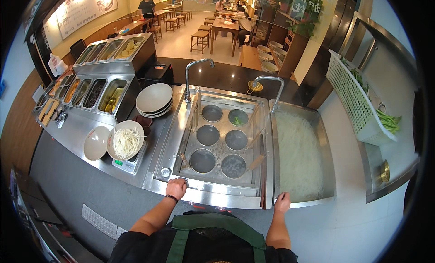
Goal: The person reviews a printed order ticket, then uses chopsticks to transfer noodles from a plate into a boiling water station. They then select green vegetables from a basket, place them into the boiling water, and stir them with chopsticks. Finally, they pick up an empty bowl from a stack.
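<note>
My left hand [176,188], with a beaded bracelet at the wrist, rests curled on the front edge of a stainless steel noodle boiler [217,194]. My right hand [282,202] is curled at the front rim of a steel sink [326,199] filled with pale noodles [297,154] in water. Whether the fingers grip either edge cannot be told. Several round cooking wells sit in the boiler, and green vegetables [238,120] lie in the back right one. To the left, a bowl [110,144] of shredded white strips [127,142] stands on a digital scale [128,166], beside another bowl [96,143].
Stacked bowls [154,97] stand behind the scale, near steel ingredient trays [114,95]. Two curved taps [187,73] rise behind the boiler and sink. A green plastic basket [353,96] with vegetables is at right. Beyond the dark counter [224,71], several people are in a dining room.
</note>
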The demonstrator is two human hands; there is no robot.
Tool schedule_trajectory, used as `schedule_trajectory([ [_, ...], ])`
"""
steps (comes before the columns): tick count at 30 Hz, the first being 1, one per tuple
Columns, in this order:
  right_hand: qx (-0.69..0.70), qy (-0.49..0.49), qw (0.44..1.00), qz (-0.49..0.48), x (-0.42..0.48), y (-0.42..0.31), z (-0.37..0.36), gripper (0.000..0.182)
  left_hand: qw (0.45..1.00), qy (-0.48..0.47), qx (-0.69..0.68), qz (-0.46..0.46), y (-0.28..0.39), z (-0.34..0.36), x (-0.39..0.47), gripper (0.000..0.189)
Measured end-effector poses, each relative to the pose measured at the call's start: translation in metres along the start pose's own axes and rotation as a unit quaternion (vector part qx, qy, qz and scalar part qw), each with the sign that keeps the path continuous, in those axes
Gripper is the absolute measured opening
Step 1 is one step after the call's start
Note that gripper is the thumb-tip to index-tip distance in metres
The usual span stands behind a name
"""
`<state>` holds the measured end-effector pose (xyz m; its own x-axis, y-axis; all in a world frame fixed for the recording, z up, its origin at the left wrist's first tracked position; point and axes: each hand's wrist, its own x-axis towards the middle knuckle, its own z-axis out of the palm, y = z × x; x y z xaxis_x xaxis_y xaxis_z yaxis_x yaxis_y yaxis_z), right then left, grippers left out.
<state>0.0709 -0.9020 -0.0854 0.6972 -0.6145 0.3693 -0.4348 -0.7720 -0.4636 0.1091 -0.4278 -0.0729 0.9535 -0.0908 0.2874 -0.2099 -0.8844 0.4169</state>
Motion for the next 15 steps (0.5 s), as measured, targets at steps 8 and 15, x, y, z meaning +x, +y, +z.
schedule_trajectory([
  [8,0.025,-0.035,0.997,0.061,-0.008,0.037,0.002,0.02,0.999,-0.022,-0.047,0.013,0.017,-0.002,0.007,0.014],
  [15,0.195,0.062,0.976,0.078,0.038,-0.023,-0.065,0.01,0.999,0.006,-0.04,0.008,0.003,0.007,0.002,0.009],
])
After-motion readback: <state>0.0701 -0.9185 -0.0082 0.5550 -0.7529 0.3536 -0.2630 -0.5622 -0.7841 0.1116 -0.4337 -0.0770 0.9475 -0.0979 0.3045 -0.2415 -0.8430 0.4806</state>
